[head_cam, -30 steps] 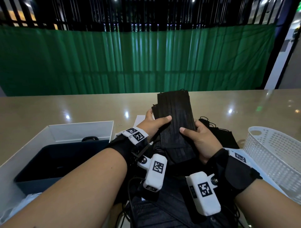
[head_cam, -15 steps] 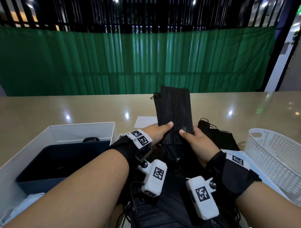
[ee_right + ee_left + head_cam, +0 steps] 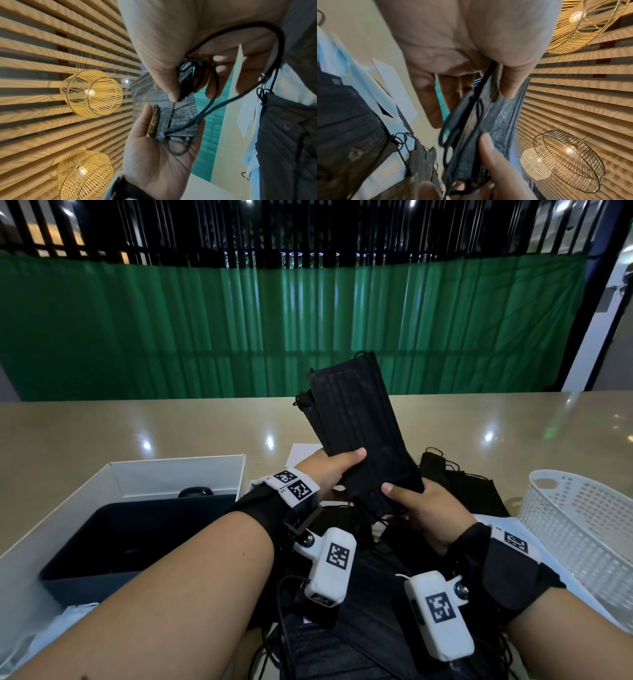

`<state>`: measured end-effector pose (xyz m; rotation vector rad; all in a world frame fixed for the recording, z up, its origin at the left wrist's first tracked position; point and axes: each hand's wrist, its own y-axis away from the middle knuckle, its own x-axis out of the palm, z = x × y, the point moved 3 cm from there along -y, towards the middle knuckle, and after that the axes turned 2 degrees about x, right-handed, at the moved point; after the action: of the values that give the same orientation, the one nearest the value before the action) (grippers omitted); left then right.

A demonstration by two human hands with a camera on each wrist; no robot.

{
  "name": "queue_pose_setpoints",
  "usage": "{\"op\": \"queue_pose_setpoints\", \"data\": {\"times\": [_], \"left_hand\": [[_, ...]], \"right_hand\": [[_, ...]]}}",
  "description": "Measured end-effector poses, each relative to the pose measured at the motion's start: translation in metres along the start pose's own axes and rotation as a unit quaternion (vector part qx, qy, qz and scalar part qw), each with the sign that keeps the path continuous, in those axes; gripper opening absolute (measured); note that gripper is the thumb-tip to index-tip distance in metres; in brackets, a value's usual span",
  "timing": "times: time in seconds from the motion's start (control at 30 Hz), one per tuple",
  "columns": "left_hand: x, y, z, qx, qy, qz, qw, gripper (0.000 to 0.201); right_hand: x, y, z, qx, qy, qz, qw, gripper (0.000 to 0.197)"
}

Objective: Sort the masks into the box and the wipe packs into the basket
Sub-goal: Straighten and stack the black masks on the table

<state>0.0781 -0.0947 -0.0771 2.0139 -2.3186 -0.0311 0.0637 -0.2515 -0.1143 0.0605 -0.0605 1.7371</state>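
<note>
Masks [image 3: 356, 433], a black stack, pinched by both hands: left [image 3: 329, 470], right [image 3: 424, 508].

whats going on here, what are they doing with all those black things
A person is holding a stack of black masks up over the table with both hands: the left hand grips one side and the right hand the lower end. More black masks lie on the table behind. An open box sits to the left, a white basket to the right.
</note>
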Motion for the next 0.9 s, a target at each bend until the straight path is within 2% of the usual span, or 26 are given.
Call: {"op": "queue_pose_setpoints", "data": {"times": [0.17, 0.23, 0.3, 0.43, 0.57, 0.67, 0.77, 0.9], "left_hand": [[-0.014, -0.006, 0.003, 0.021, -0.008, -0.085, 0.996, 0.021], [-0.015, -0.006, 0.005, 0.016, -0.021, -0.091, 0.995, 0.027], [-0.015, -0.005, 0.006, 0.01, -0.011, -0.085, 0.996, 0.023], [-0.01, 0.0, 0.005, 0.001, 0.01, -0.047, 0.999, 0.009], [0.001, 0.004, 0.009, -0.016, 0.007, 0.005, 1.0, 0.022], [0.004, 0.005, 0.011, -0.013, 0.011, 0.017, 1.0, 0.026], [0.007, 0.007, 0.011, -0.004, 0.01, 0.042, 0.999, 0.013], [0.015, 0.015, 0.011, 0.004, 0.001, 0.088, 0.996, 0.014]], "right_hand": [[-0.018, 0.003, 0.001, 0.03, -0.223, -0.004, 0.974, 0.027], [-0.026, 0.004, 0.001, 0.045, -0.286, -0.024, 0.957, 0.026], [-0.033, 0.004, 0.0, 0.045, -0.319, -0.039, 0.946, 0.026], [-0.034, 0.004, -0.007, 0.034, -0.305, -0.049, 0.95, 0.028], [-0.019, 0.003, -0.011, 0.017, -0.22, -0.023, 0.975, 0.058], [-0.011, -0.001, -0.015, 0.003, -0.182, -0.063, 0.981, 0.066], [-0.005, -0.002, -0.019, 0.007, -0.161, -0.075, 0.984, 0.054], [0.001, 0.001, -0.019, 0.011, -0.181, -0.027, 0.983, 0.036]]}}
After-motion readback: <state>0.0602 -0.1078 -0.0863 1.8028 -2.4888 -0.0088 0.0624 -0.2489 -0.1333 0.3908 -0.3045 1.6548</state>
